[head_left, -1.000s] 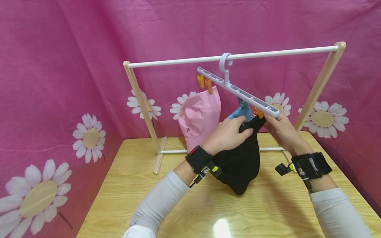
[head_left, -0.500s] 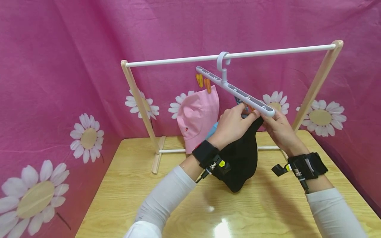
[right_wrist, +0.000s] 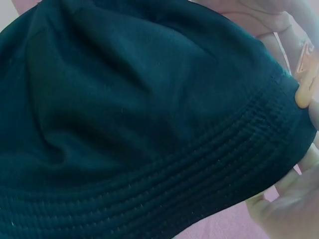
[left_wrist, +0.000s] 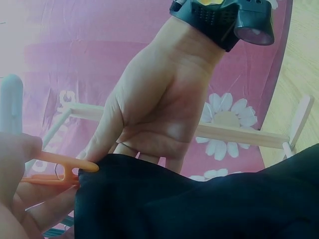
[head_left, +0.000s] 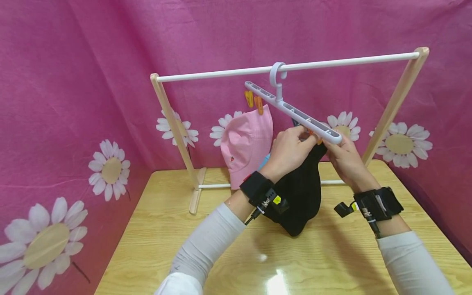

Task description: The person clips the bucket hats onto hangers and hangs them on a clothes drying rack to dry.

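Observation:
In the head view a black bucket hat hangs below the near end of a grey-white hanger. My left hand pinches an orange clothespin between thumb and fingers. The clothespin's tip meets the hat's edge, with cloth at its mouth. My right hand grips the same corner of the brim, thumb on one side and fingers behind the cloth. Stitched rows along the brim show in the right wrist view, with the clothespin at the corner. My left hand mostly hides a blue item.
The hanger hooks over the white rod of a wooden-ended rack. A pink bucket hat hangs from an orange clip, beside a yellow clip. Below is a wooden table; a pink flowered curtain surrounds it.
My left hand has moved from the black hat's brim up to the orange clothespin and pinches it. The blue item is more covered. My right hand stays at the brim corner.

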Demonstrator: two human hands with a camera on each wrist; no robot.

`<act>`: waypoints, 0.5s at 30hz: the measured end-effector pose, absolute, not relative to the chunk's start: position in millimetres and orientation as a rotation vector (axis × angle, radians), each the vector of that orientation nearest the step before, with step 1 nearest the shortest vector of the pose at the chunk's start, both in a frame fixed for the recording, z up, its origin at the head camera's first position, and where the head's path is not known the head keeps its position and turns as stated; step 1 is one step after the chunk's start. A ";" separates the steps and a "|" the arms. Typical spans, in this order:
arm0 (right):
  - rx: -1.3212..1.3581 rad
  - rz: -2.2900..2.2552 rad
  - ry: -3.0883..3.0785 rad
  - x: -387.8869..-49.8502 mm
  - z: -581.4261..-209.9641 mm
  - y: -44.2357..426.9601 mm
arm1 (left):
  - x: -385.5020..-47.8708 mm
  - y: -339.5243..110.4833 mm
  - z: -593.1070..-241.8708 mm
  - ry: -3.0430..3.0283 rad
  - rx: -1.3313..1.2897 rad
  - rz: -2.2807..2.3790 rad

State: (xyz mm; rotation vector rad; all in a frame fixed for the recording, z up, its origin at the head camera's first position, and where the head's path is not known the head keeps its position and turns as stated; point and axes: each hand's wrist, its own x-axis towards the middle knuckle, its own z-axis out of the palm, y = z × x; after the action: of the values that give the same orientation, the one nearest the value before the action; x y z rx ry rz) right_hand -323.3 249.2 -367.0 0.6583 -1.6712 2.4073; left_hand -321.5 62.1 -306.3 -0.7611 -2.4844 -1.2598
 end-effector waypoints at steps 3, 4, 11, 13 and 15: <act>0.621 2.410 -1.659 -324.2 -366.7 247.1 | -321.0 62.4 -306.2 -2.491 -0.753 -1.259; 0.611 2.408 -1.659 -324.2 -366.8 246.4 | -320.9 62.5 -306.4 -2.494 -0.749 -1.264; 0.619 2.411 -1.613 -324.7 -368.1 246.1 | -321.4 65.5 -309.9 -2.487 -0.736 -1.297; 0.608 2.402 -1.608 -325.3 -368.7 247.4 | -321.6 66.9 -311.3 -2.486 -0.730 -1.306; 0.581 2.384 -1.618 -326.0 -369.4 249.2 | -321.9 68.4 -312.6 -2.486 -0.727 -1.310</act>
State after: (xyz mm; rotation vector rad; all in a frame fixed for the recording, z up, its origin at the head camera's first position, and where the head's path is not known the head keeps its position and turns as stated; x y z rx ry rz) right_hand -326.0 249.2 -369.4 0.5809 -1.6180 2.3842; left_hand -321.9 68.4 -312.6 -0.7270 -2.4862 -1.3101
